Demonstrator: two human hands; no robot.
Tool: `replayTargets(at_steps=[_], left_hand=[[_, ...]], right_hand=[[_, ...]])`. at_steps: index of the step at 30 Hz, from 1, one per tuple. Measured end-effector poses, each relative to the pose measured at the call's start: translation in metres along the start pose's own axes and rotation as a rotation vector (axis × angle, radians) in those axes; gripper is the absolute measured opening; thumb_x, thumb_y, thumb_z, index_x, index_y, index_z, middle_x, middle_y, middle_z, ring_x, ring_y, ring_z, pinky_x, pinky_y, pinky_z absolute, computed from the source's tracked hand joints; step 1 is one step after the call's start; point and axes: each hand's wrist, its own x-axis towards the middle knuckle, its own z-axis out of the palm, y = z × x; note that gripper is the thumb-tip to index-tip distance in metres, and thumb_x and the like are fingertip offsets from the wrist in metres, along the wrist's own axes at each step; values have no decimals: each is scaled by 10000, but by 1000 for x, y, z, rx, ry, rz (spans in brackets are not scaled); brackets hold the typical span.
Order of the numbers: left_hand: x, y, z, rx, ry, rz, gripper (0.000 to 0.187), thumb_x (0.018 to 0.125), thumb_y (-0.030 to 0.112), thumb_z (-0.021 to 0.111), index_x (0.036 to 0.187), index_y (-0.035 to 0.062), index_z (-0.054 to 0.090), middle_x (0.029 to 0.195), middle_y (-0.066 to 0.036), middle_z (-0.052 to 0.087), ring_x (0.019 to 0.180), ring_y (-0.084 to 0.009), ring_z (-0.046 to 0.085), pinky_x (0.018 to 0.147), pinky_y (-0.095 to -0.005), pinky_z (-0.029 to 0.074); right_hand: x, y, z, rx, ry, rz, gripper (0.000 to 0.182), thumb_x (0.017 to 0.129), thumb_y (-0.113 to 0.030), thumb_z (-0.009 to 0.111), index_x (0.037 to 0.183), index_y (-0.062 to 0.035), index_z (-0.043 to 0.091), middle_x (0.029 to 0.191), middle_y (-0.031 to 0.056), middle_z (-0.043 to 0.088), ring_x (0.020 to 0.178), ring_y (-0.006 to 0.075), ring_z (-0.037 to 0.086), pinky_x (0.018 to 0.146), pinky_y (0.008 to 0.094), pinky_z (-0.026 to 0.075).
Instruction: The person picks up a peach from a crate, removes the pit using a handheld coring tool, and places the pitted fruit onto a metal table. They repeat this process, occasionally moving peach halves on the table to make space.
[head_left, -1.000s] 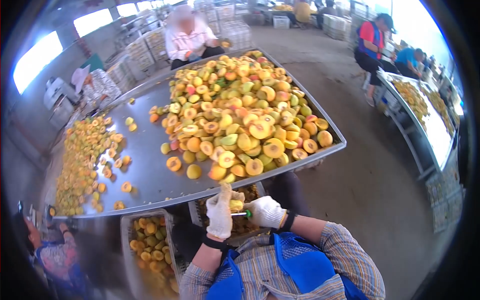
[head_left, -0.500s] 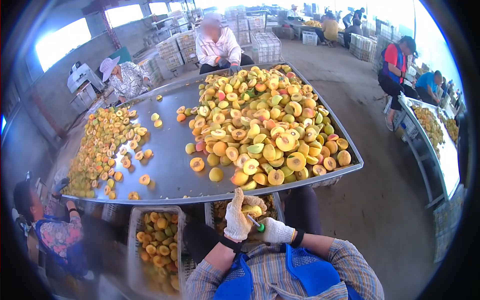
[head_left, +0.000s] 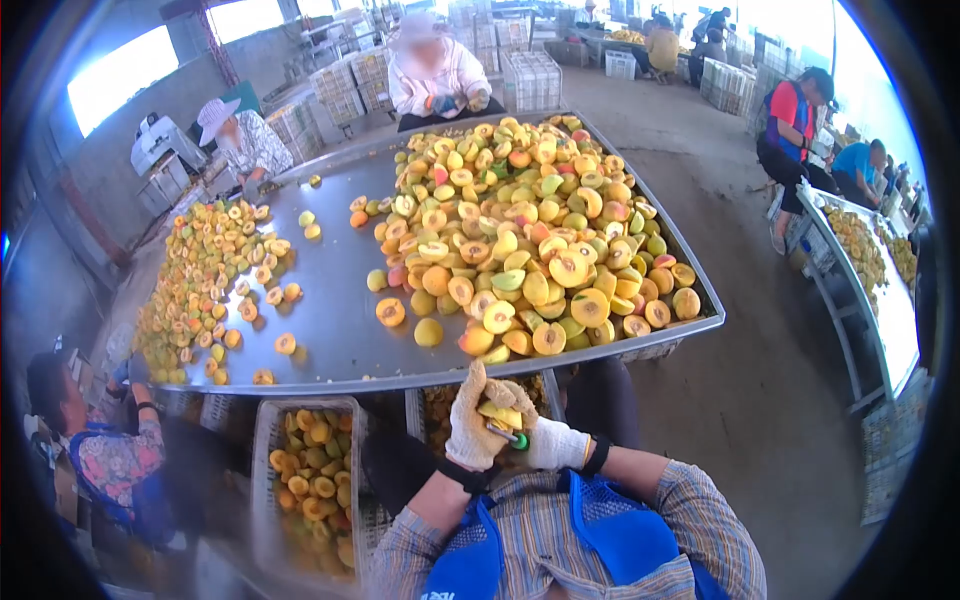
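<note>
My left hand (head_left: pixel 468 422), in a white knitted glove, is closed around a yellow peach half (head_left: pixel 500 415) just beyond the table's near edge. My right hand (head_left: pixel 556 442), gloved too, grips a small green-handled pitting tool (head_left: pixel 520 441). Its metal end points toward the left palm, right by the fruit; whether it cuts into the flesh is hidden by the fingers. Both hands are held close together above a crate (head_left: pixel 412 408) between my knees. Past them, a big heap of cut peaches (head_left: pixel 540 240) lies on the metal table (head_left: pixel 330 270).
A crate of peach halves (head_left: pixel 262 480) stands to my left. More halves (head_left: pixel 195 290) are spread along the table's left side. Co-workers sit across from me (head_left: pixel 440 80), at far left (head_left: pixel 245 145) and near left (head_left: pixel 115 460). Another table (head_left: pixel 870 290) stands at right.
More yellow flesh now shows between my gloves, which have shifted slightly toward the table. The person opposite has lifted their hands off the table and brought them together.
</note>
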Motion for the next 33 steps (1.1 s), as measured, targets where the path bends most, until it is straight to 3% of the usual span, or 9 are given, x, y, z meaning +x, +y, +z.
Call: replayTargets(at_steps=[1,2,4,6,8,14,22,28,33], left_hand=[[1,5,5,25,-19,-41,679,1020,553,372,638,53,627,688,-188,640,598,-361,622,532,-448,517],[0,7,6,47,-31,-89,701,1021,564,352,630,50,624,664,-195,631,563,-364,614,500,-437,507],[2,13,6,148,-270,-118,667,1024,527,405,604,39,580,637,-195,609,529,-349,602,494,-404,516],[6,17,14,181,-8,-2,644,999,560,452,649,38,592,641,-181,601,537,-335,606,490,-411,521],[9,35,25,129,425,113,595,998,561,459,755,41,614,731,-152,629,599,-323,631,501,-425,531],[-62,120,-76,201,602,417,547,956,573,529,895,46,660,820,-121,680,675,-317,675,564,-397,569],[-327,179,-207,419,1445,796,567,1014,512,450,950,3,691,868,-85,675,789,-202,647,705,-328,551],[-414,97,-293,1600,1587,-67,731,975,594,365,1189,-43,655,1201,-254,660,1144,-377,623,987,-421,462],[-333,158,-211,1666,1595,-777,691,890,623,444,1159,37,694,1177,-275,643,1171,-420,588,987,-483,456]], right_hand=[[4,-5,0,-33,-2,-217,228,860,-193,700,1029,-47,654,1020,149,677,917,249,667,832,358,537],[0,-24,-4,562,-80,161,203,826,-129,729,995,-34,666,964,109,684,885,178,643,801,338,521],[7,-44,-17,576,-231,282,161,808,-102,736,944,-34,683,920,77,689,856,130,627,738,320,506],[7,-56,-24,641,-120,434,127,817,-131,736,891,-39,688,775,49,663,738,124,619,652,316,490],[9,-36,-20,541,-145,503,201,832,-207,713,941,-40,688,643,86,637,566,155,593,586,330,498],[16,-15,-24,-293,-184,597,328,831,-364,643,924,-52,674,857,192,698,834,405,667,732,498,518],[30,-10,-16,-255,-276,733,356,789,-369,679,893,-29,653,759,233,639,756,417,645,685,475,499],[33,3,-5,-186,-232,761,421,781,-371,686,997,-11,679,730,197,652,712,369,665,676,432,519],[36,-19,-13,-163,-233,814,378,798,-388,692,943,-39,678,730,188,664,699,356,677,670,432,529]])
